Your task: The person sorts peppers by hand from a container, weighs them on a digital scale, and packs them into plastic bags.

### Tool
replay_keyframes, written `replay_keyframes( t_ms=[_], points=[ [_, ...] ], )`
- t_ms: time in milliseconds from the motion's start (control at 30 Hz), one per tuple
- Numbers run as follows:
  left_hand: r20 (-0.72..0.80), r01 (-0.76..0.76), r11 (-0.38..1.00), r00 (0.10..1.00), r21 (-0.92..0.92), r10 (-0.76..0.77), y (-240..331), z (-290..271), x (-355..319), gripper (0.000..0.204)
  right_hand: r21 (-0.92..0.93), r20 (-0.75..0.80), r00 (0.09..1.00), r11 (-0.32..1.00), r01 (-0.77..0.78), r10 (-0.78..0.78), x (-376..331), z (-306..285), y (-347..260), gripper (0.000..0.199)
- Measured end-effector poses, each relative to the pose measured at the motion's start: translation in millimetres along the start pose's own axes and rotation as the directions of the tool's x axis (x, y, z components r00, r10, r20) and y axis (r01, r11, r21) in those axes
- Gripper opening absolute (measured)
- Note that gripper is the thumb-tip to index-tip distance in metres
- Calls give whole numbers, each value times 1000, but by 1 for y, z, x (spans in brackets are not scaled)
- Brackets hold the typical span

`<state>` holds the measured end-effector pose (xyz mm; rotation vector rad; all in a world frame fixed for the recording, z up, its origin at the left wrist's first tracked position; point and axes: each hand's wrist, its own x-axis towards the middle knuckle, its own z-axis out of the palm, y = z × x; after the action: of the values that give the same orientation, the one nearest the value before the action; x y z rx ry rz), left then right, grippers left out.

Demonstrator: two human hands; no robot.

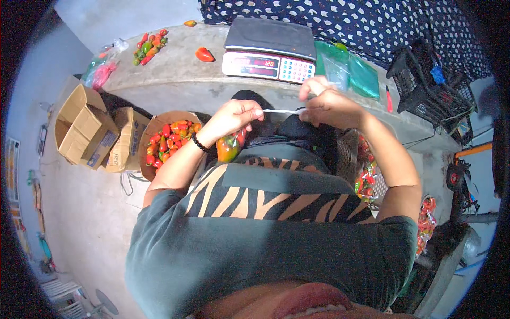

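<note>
Left hand: my left hand (234,114) has its fingers pinched together on the neck of a small clear plastic bag stuffed with red, orange and green peppers (229,148), and on one end of a thin white plastic tie strip (281,111).
Right hand: my right hand (324,103) has its fingers closed on the other end of the strip, pulling it taut.
Where the bag is: hanging below my left hand, in front of my chest, off the grey concrete table (175,80), just short of its near edge.
Bag axis: long axis roughly upright, neck up at my fingers, rounded bottom down and a little toward me.
Strip axis: nearly level, running left to right between my hands.
Risk, strip: I judge it could slip out of either pinch or snap if I pull too hard.
Risk, bag: held only by the neck, it could drop and spill peppers if my left pinch loosens.
Nearby: a grey electronic weighing scale (268,50) at the table's far edge.
</note>
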<state>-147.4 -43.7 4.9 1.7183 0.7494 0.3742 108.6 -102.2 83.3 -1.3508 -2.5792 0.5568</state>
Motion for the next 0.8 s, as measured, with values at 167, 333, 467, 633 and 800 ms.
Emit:
replay_keyframes(
  t_ms=[167, 333, 467, 633, 800],
  points=[
    [58, -129, 988, 989, -88, 134, 6, 11, 8, 25, 858, -242, 970, 467, 217, -5, 21, 6, -19, 40],
    [33, -113, 985, 992, -130, 118, 5, 9, 5, 26, -677, -374, 841, 735, 39, -390, 23, 4, 9, 19],
    [-148, -111, 992, 984, -66, 100, -4, 7, 7, 25, -670, -267, 895, 736, 94, -357, 16, -2, 10, 17],
    [-319, -105, 950, 926, 294, 201, 12, 3, 11, 26, -599, -452, 843, 800, -43, -292, 25, -31, 7, 22],
    [-305, -288, 860, 848, 422, 434, 20, 2, 23, 27, 820, -192, 981, 544, 178, -31, 40, -21, 3, 27]
  ],
)
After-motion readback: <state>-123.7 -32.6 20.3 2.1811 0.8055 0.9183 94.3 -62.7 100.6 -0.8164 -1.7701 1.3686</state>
